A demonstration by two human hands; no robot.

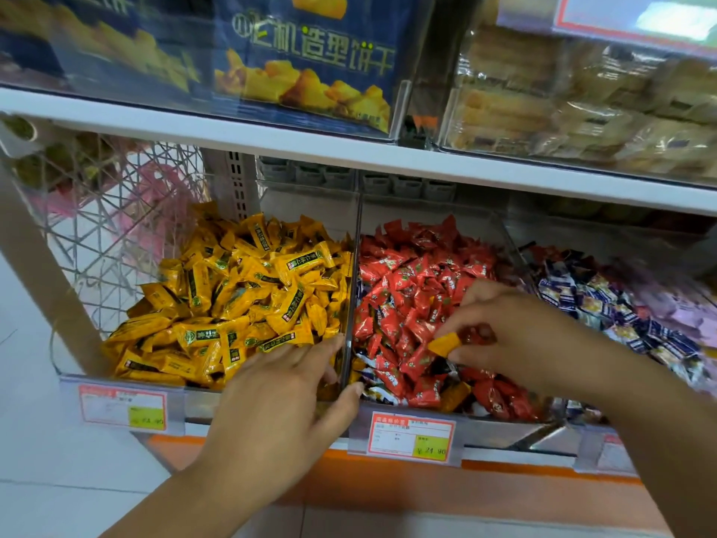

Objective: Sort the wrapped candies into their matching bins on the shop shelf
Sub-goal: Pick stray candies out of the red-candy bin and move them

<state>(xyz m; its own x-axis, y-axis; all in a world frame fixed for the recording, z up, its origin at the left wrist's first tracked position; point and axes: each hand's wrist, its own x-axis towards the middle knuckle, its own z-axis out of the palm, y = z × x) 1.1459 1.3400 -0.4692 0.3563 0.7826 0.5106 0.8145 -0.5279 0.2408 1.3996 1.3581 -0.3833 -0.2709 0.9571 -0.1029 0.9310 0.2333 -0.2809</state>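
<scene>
Three clear bins stand side by side on the lower shelf. The left bin (128, 376) is full of yellow wrapped candies (240, 289). The middle bin (500, 231) holds red wrapped candies (411, 281), with a few yellow and blue-white ones mixed in near its front. My right hand (516, 328) hovers over the middle bin and pinches a yellow candy (444, 343); a red wrapper shows under its fingers. My left hand (287, 386) rests with fingers spread on the front edge by the clear divider (351, 289) between the two bins.
A third bin at right holds blue-and-white wrapped candies (605, 308). Price tags (411, 434) hang on the shelf front. The upper shelf (349, 149) carries biscuit bags and clear-wrapped pastries. A white wire basket (116, 227) hangs at the left end.
</scene>
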